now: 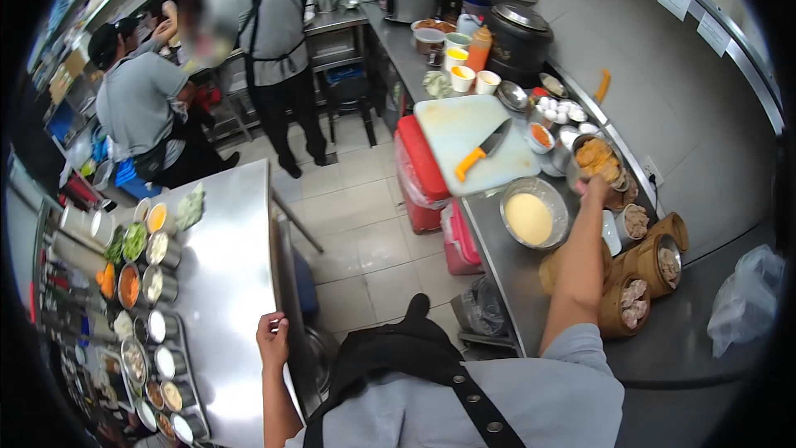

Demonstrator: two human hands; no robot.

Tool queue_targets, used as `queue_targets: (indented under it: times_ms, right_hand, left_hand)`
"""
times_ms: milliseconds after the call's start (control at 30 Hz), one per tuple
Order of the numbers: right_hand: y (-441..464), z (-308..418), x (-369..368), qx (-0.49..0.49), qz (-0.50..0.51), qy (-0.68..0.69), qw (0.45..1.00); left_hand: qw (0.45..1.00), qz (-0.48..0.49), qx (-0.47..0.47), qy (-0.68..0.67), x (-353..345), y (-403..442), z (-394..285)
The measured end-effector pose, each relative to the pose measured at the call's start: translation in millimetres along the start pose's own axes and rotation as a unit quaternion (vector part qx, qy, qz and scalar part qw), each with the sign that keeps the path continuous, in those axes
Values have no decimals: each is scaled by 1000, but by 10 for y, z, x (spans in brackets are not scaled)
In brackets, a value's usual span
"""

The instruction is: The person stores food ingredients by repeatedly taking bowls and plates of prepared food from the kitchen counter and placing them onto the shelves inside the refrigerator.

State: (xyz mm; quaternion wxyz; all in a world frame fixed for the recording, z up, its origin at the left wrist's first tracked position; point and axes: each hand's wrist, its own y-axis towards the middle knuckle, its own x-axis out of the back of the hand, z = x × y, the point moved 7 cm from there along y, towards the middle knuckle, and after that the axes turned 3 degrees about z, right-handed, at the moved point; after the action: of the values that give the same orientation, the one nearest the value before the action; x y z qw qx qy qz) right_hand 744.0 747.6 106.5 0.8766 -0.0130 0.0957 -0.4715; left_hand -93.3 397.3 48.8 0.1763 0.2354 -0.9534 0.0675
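Note:
My right hand point(593, 187) is at the front edge of a metal pot point(574, 168) of orange-brown food point(597, 158) on the right counter. Its fingertips are partly hidden, and what they grip is too small to make out. Left of that arm stands a metal bowl of pale yellow liquid point(529, 217). A knife with a yellow handle point(470, 164) lies on the white cutting board point(431, 120). My left hand point(272, 338) hangs by the edge of the steel table point(224, 282), fingers loosely curled and apart, holding nothing.
Two co-workers point(141, 99) point(278, 25) stand at the back left. Containers of chopped food point(130, 286) line the left table. Bamboo steamers point(622, 307) with meat and a plastic bag point(746, 299) are at the right. Red bins point(419, 170) stand below the cutting board.

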Motion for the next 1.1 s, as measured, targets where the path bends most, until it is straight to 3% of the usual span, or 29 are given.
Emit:
queue_targets:
  times_ms: [67,167,233,333,400,433,467,567,667,733,767,800,833,1033,1100]
  right_hand:
    - [-429,291,-91,-16,40,-8,999]
    - [-1508,683,-208,25,73,2,997]
    - [-2349,781,-292,64,193,13,979]
    - [-3724,581,-283,8,299,3,954]
    - [-4400,87,-269,-100,411,33,906]
    - [-4983,96,-221,-159,395,12,905]
    - [-5119,-346,-182,-184,465,-34,865]
    - [-6372,-549,-76,-216,581,-130,774]
    - [-7308,-824,57,-241,682,-196,662]
    - [-7750,-966,101,-240,722,-216,613]
    - [-7935,-1058,170,-242,737,-230,588]
    - [-8108,-1128,199,-231,748,-238,575]
    - [-8270,-1182,236,-222,757,-249,561]
    - [-8892,-1580,686,-275,773,-226,525]
    - [-8778,-1498,872,-317,752,-112,566]
  left_hand:
    - [999,-5,6,-45,120,-192,-55]
    - [994,0,-64,-89,122,-329,-234]
    - [983,41,-107,-145,-2,-355,-518]
    - [976,32,-194,-90,-178,-479,-897]
    - [975,72,-166,-127,-292,-611,-1107]
    - [974,83,-161,-136,-300,-647,-1123]
    - [978,90,-123,-139,-226,-703,-1054]
    - [975,108,-30,-190,-115,-899,-668]
    - [994,3,9,-113,502,-1243,-156]
    - [979,5,161,-125,948,-1691,-26]
    - [978,-8,172,-115,1075,-1843,163]
    - [992,-99,71,-8,1208,-1803,699]
    - [988,-132,76,30,1348,-1958,721]
    - [972,-220,76,29,1865,-2457,776]
    - [974,-221,47,30,1947,-2523,908]
